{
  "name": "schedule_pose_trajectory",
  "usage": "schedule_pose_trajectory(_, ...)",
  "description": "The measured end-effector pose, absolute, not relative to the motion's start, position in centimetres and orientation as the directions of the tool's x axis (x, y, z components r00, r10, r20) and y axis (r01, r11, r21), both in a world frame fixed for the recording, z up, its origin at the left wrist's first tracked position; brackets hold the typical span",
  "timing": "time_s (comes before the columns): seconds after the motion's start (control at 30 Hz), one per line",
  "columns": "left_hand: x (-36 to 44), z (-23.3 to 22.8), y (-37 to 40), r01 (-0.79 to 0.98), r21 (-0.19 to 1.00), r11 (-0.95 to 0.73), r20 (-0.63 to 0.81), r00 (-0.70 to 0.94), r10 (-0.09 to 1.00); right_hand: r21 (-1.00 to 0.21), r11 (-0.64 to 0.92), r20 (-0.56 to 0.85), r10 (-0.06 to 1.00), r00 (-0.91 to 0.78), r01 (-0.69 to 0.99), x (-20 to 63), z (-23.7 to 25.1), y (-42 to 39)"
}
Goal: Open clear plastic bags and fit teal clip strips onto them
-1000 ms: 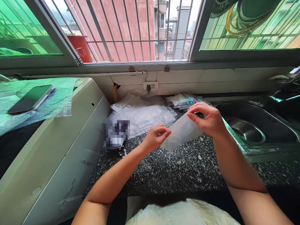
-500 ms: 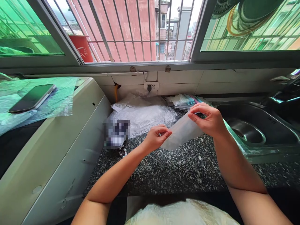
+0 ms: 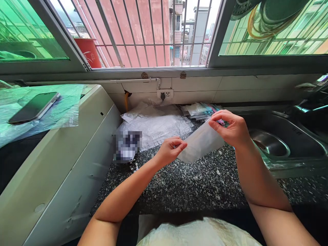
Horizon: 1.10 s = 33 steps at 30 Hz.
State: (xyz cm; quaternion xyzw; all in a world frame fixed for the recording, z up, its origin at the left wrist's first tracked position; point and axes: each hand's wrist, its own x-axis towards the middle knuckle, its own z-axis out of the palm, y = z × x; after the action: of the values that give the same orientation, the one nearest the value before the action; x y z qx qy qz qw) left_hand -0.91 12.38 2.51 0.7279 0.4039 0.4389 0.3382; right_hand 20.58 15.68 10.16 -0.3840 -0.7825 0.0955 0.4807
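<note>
One translucent bag (image 3: 201, 143), partly behind fingers (image 3: 217, 127)

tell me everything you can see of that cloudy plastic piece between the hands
The cloudy, translucent, whitish plastic piece looks thin and roughly rectangular, perhaps a bag. It slants over the speckled black-and-white stone-look countertop, its left edge pinched by the left hand, its upper end by the right hand. No print shows; any opening is unclear.
</note>
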Motion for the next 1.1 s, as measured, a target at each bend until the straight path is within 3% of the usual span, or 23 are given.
schedule_pose_trajectory(1.1,-0.96,2.51,12.68,0.322,0.83,-0.456,0.373,0.288,0.882,-0.527,0.644,0.693,0.703,-0.159,0.554,21.21,10.27,16.36)
